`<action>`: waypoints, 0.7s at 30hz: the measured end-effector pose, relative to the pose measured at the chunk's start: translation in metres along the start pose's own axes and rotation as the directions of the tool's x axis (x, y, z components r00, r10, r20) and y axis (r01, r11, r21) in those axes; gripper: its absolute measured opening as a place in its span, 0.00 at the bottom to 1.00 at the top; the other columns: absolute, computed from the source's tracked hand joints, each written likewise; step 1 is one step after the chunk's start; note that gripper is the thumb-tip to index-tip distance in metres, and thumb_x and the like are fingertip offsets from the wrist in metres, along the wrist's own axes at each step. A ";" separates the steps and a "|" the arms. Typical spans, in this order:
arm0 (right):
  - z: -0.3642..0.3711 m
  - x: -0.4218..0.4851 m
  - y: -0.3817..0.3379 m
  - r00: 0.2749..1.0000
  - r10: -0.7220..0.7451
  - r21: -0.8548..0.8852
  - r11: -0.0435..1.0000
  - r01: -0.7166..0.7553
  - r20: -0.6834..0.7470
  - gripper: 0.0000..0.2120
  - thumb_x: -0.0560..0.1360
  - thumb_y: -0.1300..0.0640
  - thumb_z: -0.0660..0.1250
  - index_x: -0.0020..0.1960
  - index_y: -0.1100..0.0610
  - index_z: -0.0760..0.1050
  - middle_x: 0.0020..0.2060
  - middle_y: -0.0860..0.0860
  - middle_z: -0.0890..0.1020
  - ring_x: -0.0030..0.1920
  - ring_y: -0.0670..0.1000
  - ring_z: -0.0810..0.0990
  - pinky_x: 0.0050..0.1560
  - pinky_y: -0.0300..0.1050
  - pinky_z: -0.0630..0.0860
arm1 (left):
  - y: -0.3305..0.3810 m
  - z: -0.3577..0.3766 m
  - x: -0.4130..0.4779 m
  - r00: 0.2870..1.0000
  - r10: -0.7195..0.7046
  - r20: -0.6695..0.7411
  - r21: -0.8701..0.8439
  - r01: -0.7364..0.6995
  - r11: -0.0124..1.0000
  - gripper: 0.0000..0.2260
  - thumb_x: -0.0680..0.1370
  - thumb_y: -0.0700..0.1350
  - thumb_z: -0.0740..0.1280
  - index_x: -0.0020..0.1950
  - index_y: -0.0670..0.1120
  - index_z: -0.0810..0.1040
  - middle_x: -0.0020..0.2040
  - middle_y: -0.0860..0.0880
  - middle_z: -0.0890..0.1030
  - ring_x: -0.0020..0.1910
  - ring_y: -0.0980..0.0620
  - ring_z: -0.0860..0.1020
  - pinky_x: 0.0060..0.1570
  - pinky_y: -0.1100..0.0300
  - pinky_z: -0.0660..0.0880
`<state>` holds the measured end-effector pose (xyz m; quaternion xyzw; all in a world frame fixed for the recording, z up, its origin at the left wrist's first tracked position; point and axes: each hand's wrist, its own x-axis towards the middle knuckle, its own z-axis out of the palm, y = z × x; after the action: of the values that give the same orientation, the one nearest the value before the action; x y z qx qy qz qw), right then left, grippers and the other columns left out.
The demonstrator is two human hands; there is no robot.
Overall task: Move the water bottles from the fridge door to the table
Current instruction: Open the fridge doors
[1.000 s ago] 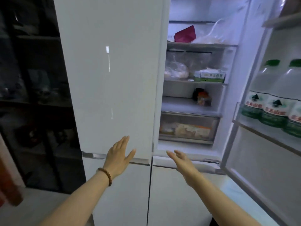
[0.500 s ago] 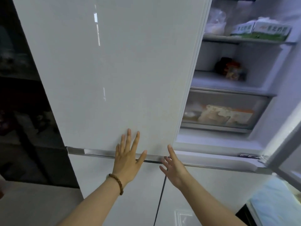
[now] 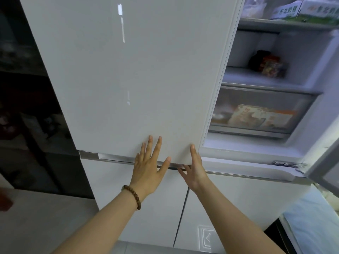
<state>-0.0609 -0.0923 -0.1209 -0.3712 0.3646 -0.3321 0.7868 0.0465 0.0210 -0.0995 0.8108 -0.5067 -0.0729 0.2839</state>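
White gloss covered most of the head view: the upper left fridge door [image 3: 128,79] stood closed, and both hands were at its lower right corner. The left hand [image 3: 148,165], a bead bracelet [image 3: 132,196] on its wrist, lay flat against the door's bottom edge with its fingers [image 3: 156,147] spread apart and holding nothing. The right hand [image 3: 194,165] met the door's right edge, index finger straight up along it and the other fingers curled under the bottom lip, apparently getting a purchase rather than clamped on any object. To the right the fridge interior [image 3: 266,79] was exposed, showing cartons [image 3: 302,10] on an upper shelf, a jar [image 3: 271,65] below and a clear drawer [image 3: 256,114]; only a sliver of the open right door [image 3: 326,173] showed at the frame's edge. No water bottles were visible in this view, and no table either, so the bottles' place could not be told from here. Judged by that, the task looked barely begun: nothing was in hand, nothing delivered, and every bottle remained to be taken out and carried over.
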 end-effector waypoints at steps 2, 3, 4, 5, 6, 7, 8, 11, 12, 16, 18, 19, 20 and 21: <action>-0.002 -0.013 0.002 1.000 0.005 0.017 1.000 -0.005 0.008 0.42 0.67 0.36 0.68 0.75 0.41 0.52 0.74 0.47 0.61 0.73 0.58 0.62 0.68 0.53 0.68 | 0.008 -0.003 -0.013 1.000 -0.014 0.006 -0.028 0.014 1.000 0.29 0.76 0.64 0.46 0.71 0.64 0.32 0.74 0.58 0.32 0.75 0.53 0.35 0.74 0.48 0.43; -0.003 -0.022 0.003 1.000 0.014 0.019 1.000 -0.015 0.017 0.42 0.67 0.37 0.68 0.75 0.41 0.51 0.75 0.47 0.59 0.73 0.58 0.60 0.68 0.54 0.67 | 0.012 -0.005 -0.020 1.000 -0.022 -0.003 -0.049 0.022 0.999 0.29 0.76 0.64 0.46 0.71 0.64 0.33 0.74 0.58 0.32 0.75 0.53 0.36 0.74 0.49 0.43; -0.004 -0.032 0.005 0.999 0.026 0.015 1.000 -0.027 0.028 0.44 0.66 0.37 0.69 0.75 0.41 0.51 0.75 0.48 0.59 0.73 0.58 0.61 0.68 0.54 0.67 | 0.016 -0.007 -0.028 0.999 -0.030 -0.016 -0.072 0.029 0.997 0.29 0.75 0.65 0.46 0.72 0.64 0.33 0.74 0.58 0.32 0.75 0.53 0.37 0.73 0.49 0.44; -0.007 -0.044 0.006 0.998 0.039 0.008 0.999 -0.039 0.049 0.45 0.64 0.36 0.70 0.74 0.40 0.51 0.74 0.49 0.61 0.72 0.57 0.62 0.68 0.54 0.68 | 0.021 -0.011 -0.036 0.999 -0.036 -0.032 -0.091 0.033 0.995 0.30 0.75 0.65 0.45 0.72 0.64 0.34 0.74 0.58 0.32 0.75 0.53 0.37 0.73 0.49 0.44; -0.009 -0.059 0.008 0.996 0.052 -0.009 0.999 -0.051 0.074 0.46 0.63 0.36 0.70 0.74 0.40 0.51 0.74 0.50 0.63 0.71 0.57 0.64 0.68 0.53 0.68 | 0.025 -0.015 -0.044 0.998 -0.040 -0.051 -0.102 0.034 0.994 0.30 0.74 0.65 0.45 0.72 0.64 0.34 0.75 0.58 0.32 0.75 0.53 0.38 0.74 0.49 0.45; -0.013 -0.075 0.010 0.992 0.069 -0.037 0.997 -0.066 0.101 0.45 0.64 0.37 0.70 0.74 0.40 0.50 0.73 0.51 0.64 0.70 0.56 0.66 0.68 0.53 0.67 | 0.031 -0.019 -0.053 0.996 -0.043 -0.073 -0.107 0.035 0.994 0.30 0.74 0.65 0.45 0.71 0.64 0.34 0.75 0.58 0.33 0.76 0.53 0.39 0.74 0.48 0.46; -0.018 -0.093 0.012 0.987 0.092 -0.078 0.993 -0.083 0.130 0.42 0.67 0.38 0.68 0.74 0.40 0.50 0.72 0.51 0.65 0.70 0.55 0.67 0.69 0.53 0.67 | 0.037 -0.024 -0.062 0.994 -0.047 -0.100 -0.112 0.036 0.993 0.30 0.74 0.65 0.45 0.71 0.64 0.34 0.75 0.57 0.33 0.76 0.52 0.39 0.74 0.48 0.47; -0.035 -0.144 0.010 0.970 0.164 -0.257 0.959 -0.115 0.178 0.33 0.69 0.38 0.65 0.70 0.42 0.58 0.70 0.48 0.64 0.71 0.54 0.64 0.71 0.54 0.63 | 0.060 -0.040 -0.093 0.974 -0.093 -0.208 -0.171 0.058 0.984 0.31 0.74 0.66 0.47 0.71 0.63 0.34 0.76 0.57 0.35 0.76 0.53 0.41 0.74 0.47 0.49; -0.040 -0.158 0.003 0.974 0.146 -0.295 0.951 -0.090 0.175 0.28 0.70 0.37 0.64 0.66 0.43 0.63 0.68 0.48 0.64 0.71 0.54 0.64 0.72 0.54 0.62 | 0.069 -0.046 -0.105 0.961 -0.107 -0.255 -0.199 0.056 0.978 0.32 0.74 0.67 0.48 0.72 0.63 0.35 0.76 0.58 0.37 0.76 0.53 0.42 0.74 0.47 0.50; -0.031 -0.191 -0.052 0.971 -0.073 -0.325 0.934 0.146 0.228 0.20 0.76 0.39 0.57 0.65 0.45 0.62 0.71 0.47 0.63 0.72 0.49 0.62 0.74 0.51 0.58 | 0.104 -0.080 -0.151 0.886 -0.100 -0.452 -0.245 -0.016 0.969 0.35 0.71 0.70 0.51 0.72 0.63 0.37 0.76 0.58 0.44 0.75 0.54 0.48 0.72 0.50 0.54; -0.005 -0.208 -0.087 0.941 -0.157 -0.338 0.905 0.259 0.300 0.24 0.77 0.38 0.53 0.71 0.44 0.59 0.74 0.44 0.60 0.74 0.47 0.59 0.74 0.49 0.55 | 0.122 -0.102 -0.171 0.855 -0.101 -0.508 -0.264 -0.043 0.964 0.38 0.69 0.70 0.53 0.73 0.62 0.39 0.76 0.57 0.46 0.75 0.54 0.50 0.72 0.50 0.56; 0.009 -0.219 -0.101 0.924 -0.179 -0.347 0.889 0.299 0.337 0.27 0.77 0.37 0.51 0.73 0.43 0.57 0.74 0.42 0.60 0.74 0.46 0.58 0.75 0.50 0.53 | 0.131 -0.113 -0.180 0.842 -0.096 -0.530 -0.258 -0.052 0.965 0.39 0.69 0.70 0.54 0.73 0.62 0.39 0.76 0.58 0.46 0.75 0.54 0.50 0.72 0.49 0.57; 0.024 -0.231 -0.112 0.905 -0.192 -0.354 0.873 0.334 0.380 0.28 0.76 0.35 0.50 0.74 0.43 0.56 0.74 0.41 0.59 0.74 0.45 0.58 0.75 0.51 0.52 | 0.139 -0.125 -0.187 0.828 -0.086 -0.554 -0.239 -0.059 0.969 0.39 0.69 0.70 0.55 0.73 0.61 0.39 0.76 0.58 0.46 0.75 0.55 0.50 0.72 0.48 0.57; 0.037 -0.245 -0.120 0.882 -0.196 -0.358 0.860 0.365 0.428 0.29 0.75 0.33 0.49 0.74 0.42 0.56 0.73 0.39 0.60 0.74 0.45 0.58 0.75 0.50 0.52 | 0.147 -0.137 -0.194 0.812 -0.075 -0.578 -0.216 -0.063 0.974 0.40 0.68 0.70 0.56 0.74 0.61 0.39 0.76 0.58 0.46 0.75 0.55 0.49 0.72 0.47 0.56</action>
<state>-0.1864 0.0542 0.0752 -0.6414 0.2112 -0.2789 0.6828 -0.1049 0.1937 0.0594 0.7581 -0.3812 0.1212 0.5151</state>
